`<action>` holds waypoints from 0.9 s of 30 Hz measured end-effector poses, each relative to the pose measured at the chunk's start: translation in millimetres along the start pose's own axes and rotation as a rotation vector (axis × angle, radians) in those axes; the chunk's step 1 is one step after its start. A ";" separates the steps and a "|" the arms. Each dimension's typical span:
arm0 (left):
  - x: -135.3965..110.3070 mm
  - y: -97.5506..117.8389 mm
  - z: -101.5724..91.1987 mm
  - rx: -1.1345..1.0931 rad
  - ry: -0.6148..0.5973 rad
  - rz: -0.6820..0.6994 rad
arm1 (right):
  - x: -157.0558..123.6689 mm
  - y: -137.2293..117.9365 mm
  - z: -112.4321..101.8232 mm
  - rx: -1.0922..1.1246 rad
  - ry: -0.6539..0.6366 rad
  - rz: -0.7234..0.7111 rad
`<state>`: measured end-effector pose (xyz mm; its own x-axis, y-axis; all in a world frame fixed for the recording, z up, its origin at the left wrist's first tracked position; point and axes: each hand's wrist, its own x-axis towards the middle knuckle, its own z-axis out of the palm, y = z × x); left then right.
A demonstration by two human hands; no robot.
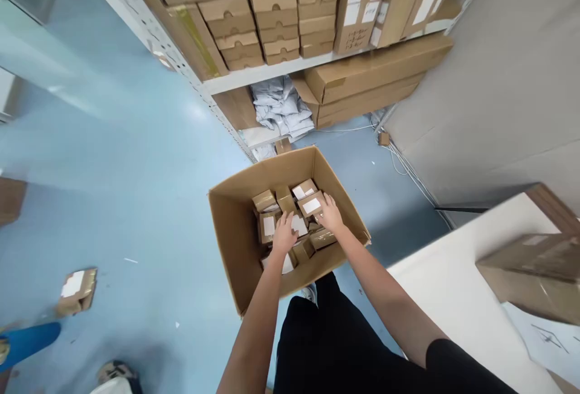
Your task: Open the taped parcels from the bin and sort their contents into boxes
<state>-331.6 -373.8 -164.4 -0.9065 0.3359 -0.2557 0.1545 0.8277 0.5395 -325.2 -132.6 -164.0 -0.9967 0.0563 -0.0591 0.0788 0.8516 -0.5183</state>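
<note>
A large open carton (235,243) stands on the floor in front of me, with several small cardboard boxes inside. Many of these carry white labels. My right hand (329,215) grips the right end of a small labelled cardboard box (310,205) on top of the pile. My left hand (284,235) reaches in with fingers apart, over a box with a white label (299,225). Left of those fingers sits another labelled box (269,226). A taped brown box (263,200) lies near the carton's back wall.
Shelving (272,72) at the back holds stacked brown boxes (276,19), long cartons (376,74) and grey bags (281,104). A white table (435,279) stands to the right with a carton (539,261). A labelled box (77,290) and another person's shoe (115,371) are at left.
</note>
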 end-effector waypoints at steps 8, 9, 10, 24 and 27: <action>135.3 -71.2 132.5 0.089 -0.323 -0.113 | 94.6 89.5 129.2 -0.134 -0.360 0.167; 150.9 -81.5 150.7 0.105 -0.364 -0.119 | 101.9 99.7 145.9 -0.152 -0.406 0.186; 166.5 -91.7 168.7 0.120 -0.396 -0.121 | 108.5 109.8 162.2 -0.167 -0.442 0.199; 268.0 -169.8 332.4 0.043 -0.222 0.000 | 164.0 223.4 276.2 -0.202 -0.458 0.011; 235.1 -167.7 344.1 0.013 -0.246 0.147 | 170.9 245.5 288.2 -0.209 -0.616 0.005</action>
<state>-435.5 -279.0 -591.0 -0.7520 0.5501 -0.3632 0.2835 0.7673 0.5752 -470.2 -64.2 -547.3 -0.7968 -0.1960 -0.5716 0.0156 0.9389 -0.3438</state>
